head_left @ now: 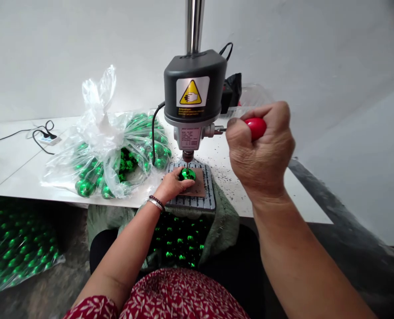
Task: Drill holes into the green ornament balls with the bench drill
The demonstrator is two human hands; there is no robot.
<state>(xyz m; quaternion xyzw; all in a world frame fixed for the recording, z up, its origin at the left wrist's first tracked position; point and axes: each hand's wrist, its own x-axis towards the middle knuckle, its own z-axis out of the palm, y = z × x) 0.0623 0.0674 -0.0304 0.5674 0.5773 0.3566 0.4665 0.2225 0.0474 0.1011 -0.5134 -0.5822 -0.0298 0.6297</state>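
My left hand [172, 185] grips a shiny green ball [187, 174] from its left side, thumb and fingers round it. The ball rests on a brown board [199, 186] on the ridged metal base [210, 195] of a black and grey drill press [194, 88]. Directly above the ball is the chuck [188, 156], with a thin bit reaching down to the ball's top; whether it enters the ball is too small to tell. My right hand [261, 155] is closed round the red knob [255, 128] of the press lever, right of the machine.
An open clear plastic bag [100, 133] of green balls lies left of the press. A power strip [49, 139] with black cords is farther left. Dark shavings dot the white table [250, 195]. Below are more green balls in a sack [180, 241] and a large bag [17, 248].
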